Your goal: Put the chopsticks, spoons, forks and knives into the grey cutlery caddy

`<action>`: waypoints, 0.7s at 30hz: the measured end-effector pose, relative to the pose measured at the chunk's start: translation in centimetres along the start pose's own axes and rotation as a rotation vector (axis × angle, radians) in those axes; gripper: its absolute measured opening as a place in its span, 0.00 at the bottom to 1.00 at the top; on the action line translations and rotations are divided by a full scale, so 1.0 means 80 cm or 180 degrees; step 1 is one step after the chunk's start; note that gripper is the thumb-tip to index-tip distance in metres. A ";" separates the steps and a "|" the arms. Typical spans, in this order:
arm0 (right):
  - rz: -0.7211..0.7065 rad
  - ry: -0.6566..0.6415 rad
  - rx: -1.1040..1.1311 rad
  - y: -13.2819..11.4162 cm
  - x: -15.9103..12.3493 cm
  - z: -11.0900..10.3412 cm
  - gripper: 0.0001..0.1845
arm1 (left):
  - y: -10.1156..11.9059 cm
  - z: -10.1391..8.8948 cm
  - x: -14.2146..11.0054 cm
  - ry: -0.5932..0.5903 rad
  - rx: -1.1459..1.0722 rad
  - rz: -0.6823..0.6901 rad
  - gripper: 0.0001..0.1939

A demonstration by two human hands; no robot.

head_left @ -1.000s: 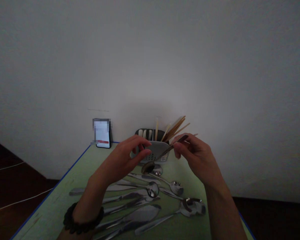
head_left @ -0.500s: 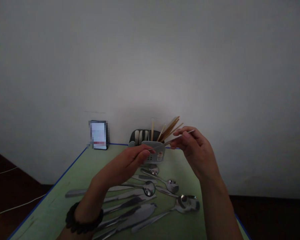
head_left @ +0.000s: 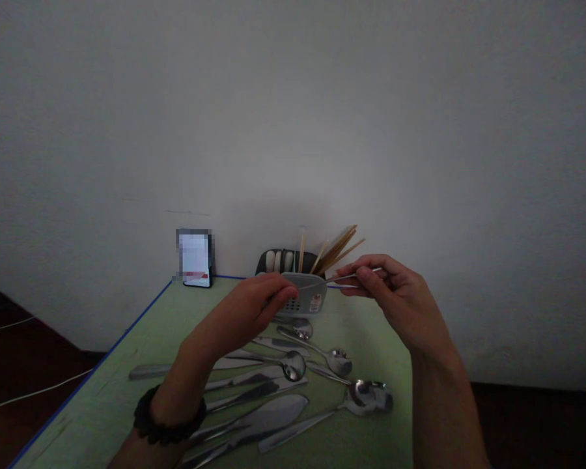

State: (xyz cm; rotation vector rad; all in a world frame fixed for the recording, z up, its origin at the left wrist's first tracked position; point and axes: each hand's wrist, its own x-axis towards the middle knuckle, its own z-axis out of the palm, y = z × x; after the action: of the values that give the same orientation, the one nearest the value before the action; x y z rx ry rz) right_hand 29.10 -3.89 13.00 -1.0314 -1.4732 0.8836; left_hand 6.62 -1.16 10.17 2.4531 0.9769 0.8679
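Note:
A thin metal piece of cutlery (head_left: 317,283), seen nearly edge-on, is stretched between my two hands above the table; its exact kind does not show. My left hand (head_left: 258,303), with a dark beaded bracelet at the wrist, pinches one end between thumb and fingers. At the other end, my right hand (head_left: 390,293) grips it with thumb and fingertips. Just behind them stands a grey cutlery holder (head_left: 305,306) containing wooden chopsticks (head_left: 339,251) and several pale rounded handles (head_left: 278,260). Below lie several spoons (head_left: 293,366) and table knives (head_left: 273,417), partly hidden by my left forearm.
The green table (head_left: 141,342) has a blue edge and meets a pale wall (head_left: 293,130). A phone with a lit screen (head_left: 195,257) leans upright at the back left. White cables (head_left: 34,391) run over the dark floor at the left.
My right hand has moved slightly right and down, and the cutlery piece now lies flatter between both hands. The view has shifted a little.

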 end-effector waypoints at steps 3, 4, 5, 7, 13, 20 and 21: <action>-0.0073 0.0315 0.0049 0.004 0.002 0.004 0.10 | -0.003 0.001 0.000 -0.0261 -0.0089 -0.0092 0.15; -0.0066 0.0358 0.0035 0.005 0.003 0.005 0.10 | -0.005 0.001 0.001 -0.0323 -0.0123 -0.0120 0.16; -0.0055 0.0335 0.0013 0.006 0.004 0.005 0.11 | -0.007 0.002 0.001 -0.0354 -0.0151 -0.0147 0.16; -0.0048 0.0160 -0.0113 0.005 0.004 0.004 0.12 | -0.012 0.002 0.002 -0.0327 -0.0199 -0.0220 0.17; -0.0599 0.0223 -0.1308 -0.015 -0.009 0.004 0.11 | -0.033 0.001 0.002 0.0128 -0.0114 -0.0326 0.15; -0.1271 0.0516 -0.2247 -0.067 0.035 0.009 0.14 | -0.079 0.007 -0.004 0.0538 0.0457 -0.0715 0.17; -0.1301 0.0406 -0.2341 -0.073 0.049 0.013 0.15 | -0.083 0.010 -0.004 0.0469 0.0512 -0.0756 0.18</action>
State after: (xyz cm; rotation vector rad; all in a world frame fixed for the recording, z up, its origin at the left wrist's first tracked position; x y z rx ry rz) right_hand 27.07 -2.26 19.64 -1.2061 -1.8547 -0.0403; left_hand 3.68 3.15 5.96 2.3619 1.4083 0.9291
